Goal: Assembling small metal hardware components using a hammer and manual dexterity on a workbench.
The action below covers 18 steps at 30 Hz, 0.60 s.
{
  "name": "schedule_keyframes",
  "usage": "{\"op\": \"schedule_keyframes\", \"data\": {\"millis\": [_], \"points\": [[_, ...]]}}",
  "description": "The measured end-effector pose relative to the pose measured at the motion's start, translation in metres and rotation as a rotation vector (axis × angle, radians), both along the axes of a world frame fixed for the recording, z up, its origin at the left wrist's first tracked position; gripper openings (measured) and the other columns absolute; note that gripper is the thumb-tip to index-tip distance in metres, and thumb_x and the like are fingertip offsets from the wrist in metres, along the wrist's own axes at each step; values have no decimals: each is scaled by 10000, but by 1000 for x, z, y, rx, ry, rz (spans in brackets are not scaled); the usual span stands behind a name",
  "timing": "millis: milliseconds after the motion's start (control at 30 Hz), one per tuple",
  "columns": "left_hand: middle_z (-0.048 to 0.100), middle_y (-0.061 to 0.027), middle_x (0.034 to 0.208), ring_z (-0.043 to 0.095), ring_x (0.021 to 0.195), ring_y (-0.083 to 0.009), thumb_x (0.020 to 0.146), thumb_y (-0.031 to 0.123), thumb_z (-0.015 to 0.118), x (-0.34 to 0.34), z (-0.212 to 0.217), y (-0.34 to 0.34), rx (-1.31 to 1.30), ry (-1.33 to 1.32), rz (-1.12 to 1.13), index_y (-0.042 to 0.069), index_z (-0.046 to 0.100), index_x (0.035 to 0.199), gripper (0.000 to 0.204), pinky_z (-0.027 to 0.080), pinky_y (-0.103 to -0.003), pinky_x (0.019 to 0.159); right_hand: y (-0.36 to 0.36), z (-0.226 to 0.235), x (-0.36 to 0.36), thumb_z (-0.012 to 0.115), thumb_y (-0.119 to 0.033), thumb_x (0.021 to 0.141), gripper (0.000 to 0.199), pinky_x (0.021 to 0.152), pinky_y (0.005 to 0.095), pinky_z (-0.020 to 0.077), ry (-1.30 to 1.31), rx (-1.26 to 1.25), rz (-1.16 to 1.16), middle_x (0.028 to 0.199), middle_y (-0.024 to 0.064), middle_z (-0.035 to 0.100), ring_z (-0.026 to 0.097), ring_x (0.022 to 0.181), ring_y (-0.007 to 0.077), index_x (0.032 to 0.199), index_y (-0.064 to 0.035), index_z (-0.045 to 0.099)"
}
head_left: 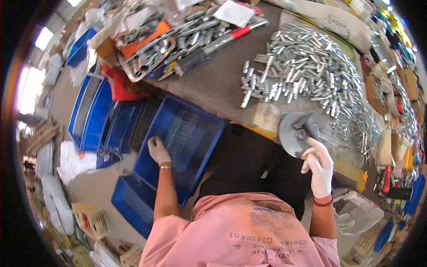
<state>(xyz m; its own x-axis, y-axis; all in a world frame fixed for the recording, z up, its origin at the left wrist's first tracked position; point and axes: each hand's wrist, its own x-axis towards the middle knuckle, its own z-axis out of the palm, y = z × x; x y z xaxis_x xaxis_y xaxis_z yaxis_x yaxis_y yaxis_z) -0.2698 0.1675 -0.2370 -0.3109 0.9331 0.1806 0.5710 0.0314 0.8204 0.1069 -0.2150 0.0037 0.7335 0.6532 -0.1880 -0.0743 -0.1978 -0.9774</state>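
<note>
My left hand [159, 150], in a white glove, is over the left side of a deep blue plastic crate [212, 138]. Its fingers are curled together, and whatever they hold is too small to make out. Thin metal pieces [178, 129] lie in rows on the crate's bottom. My right hand [320, 169], also gloved in white, is at the near rim of a round grey dish [288, 138]. Its index finger reaches forward to the rim, apart from the other half-bent fingers, with nothing visible between them. Small dark metal parts [302, 129] lie in the dish.
A wide heap of short shiny metal tubes [307, 66] covers the table [213, 84] beyond the dish. A tray [129, 71] piled with metal rods and tools stands at the far left. More blue crates [129, 200] flank the one under my left hand. A clear plastic bag [360, 213] hangs at right.
</note>
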Motion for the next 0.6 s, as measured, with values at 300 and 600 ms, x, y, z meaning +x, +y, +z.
{"op": "schedule_keyframes", "data": {"millis": [300, 600], "points": [[748, -118, 986, 728, 867, -240, 870, 132, 822, 251, 231, -76, 211, 79, -1023, 63, 728, 1195, 345, 570, -349, 811, -11, 6, 2, 632, -82, 1021, 356, 710, 248, 547, 41, 20, 59, 974, -4, 698, 610, 771, 58, 1370, -26, 676], [639, -6, 956, 608, 811, -78, 981, 24, 665, 275, 253, -92, -257, -121, -1218, 34, 590, 1375, 401, 509, -227, 715, -85, 27, 66, 732, -214, 923, 91, 798, 401, 594, -932, -455, -369, 969, 93, 732, 731, 900, 305, 983, -158, 771]]}}
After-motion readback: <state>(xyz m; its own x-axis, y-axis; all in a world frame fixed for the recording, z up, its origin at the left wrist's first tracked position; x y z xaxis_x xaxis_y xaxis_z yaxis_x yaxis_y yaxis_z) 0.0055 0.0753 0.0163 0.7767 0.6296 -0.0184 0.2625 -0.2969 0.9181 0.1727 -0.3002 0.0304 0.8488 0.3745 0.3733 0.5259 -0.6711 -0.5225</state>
